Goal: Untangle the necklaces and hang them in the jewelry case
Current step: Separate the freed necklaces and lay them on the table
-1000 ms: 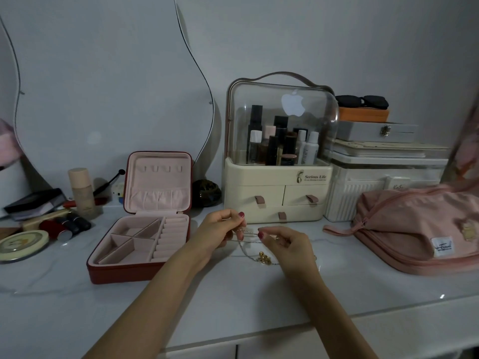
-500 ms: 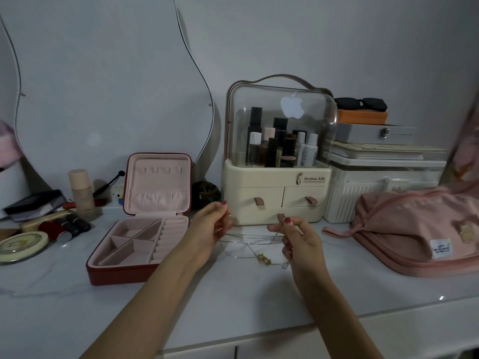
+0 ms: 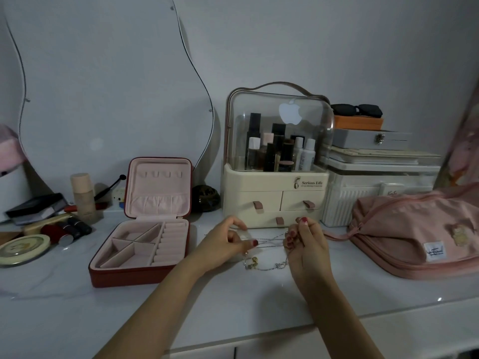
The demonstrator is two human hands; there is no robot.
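Left hand (image 3: 225, 244) and right hand (image 3: 305, 242) each pinch strands of the necklaces (image 3: 269, 242), stretched crossed between them above the counter (image 3: 233, 307) beside the open jewelry case (image 3: 141, 277); pulling apart harder likely tightens the knot or snaps a chain.

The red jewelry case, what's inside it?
The open jewelry case shows pink lining, divided compartments, ring rolls and a lid with small hooks and a gathered pocket. No jewelry shows anywhere. Inside the pocket is hidden.

A home dressing table: wavy mirror (image 3: 103, 86), cosmetics organizer (image 3: 276, 187) (bottles inside), open jewelry case (image 3: 145, 277).
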